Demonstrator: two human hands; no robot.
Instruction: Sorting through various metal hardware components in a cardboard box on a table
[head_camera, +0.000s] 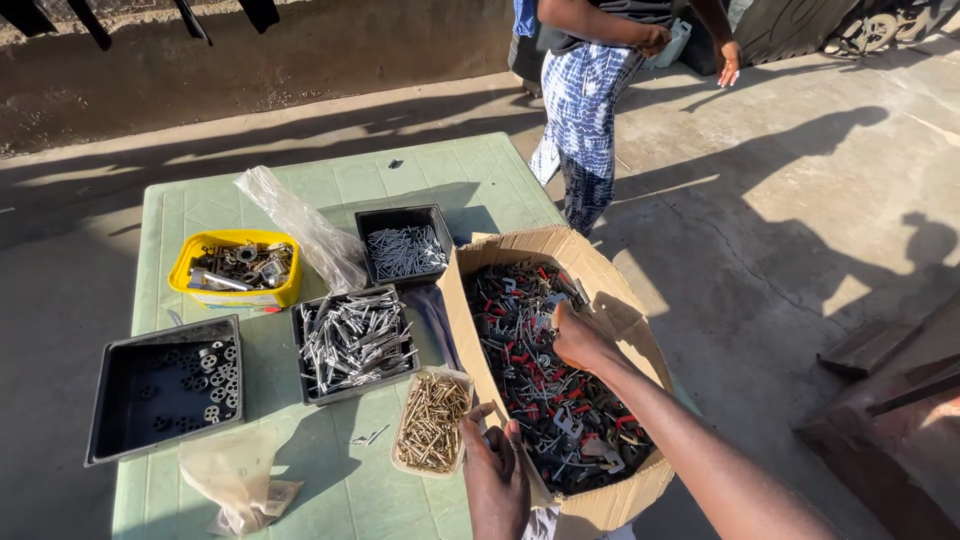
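I am outside on a sunny concrete yard, at a pale green table (340, 180) with long shadows across it. My right hand (578, 338) is down inside a big cardboard box (600, 290) at the right edge of the table. The box is full of small metal bits mixed with red and black pieces (545, 390). My fingers are curled down into the pile, but I cannot tell if they have hold of anything. My left hand (495, 475) rests on the near wall of the box with the fingers loose and nothing in them. Just beside it is a small clear tray of brass screws (432, 422). Next come a black tray of silver bolts (352, 342), a black tray of nails (404, 250), a yellow tub of mixed parts (237, 265) and a black tray with little round pieces (170, 385). Another person in a blue and white patterned skirt (585, 100) stands past the table.
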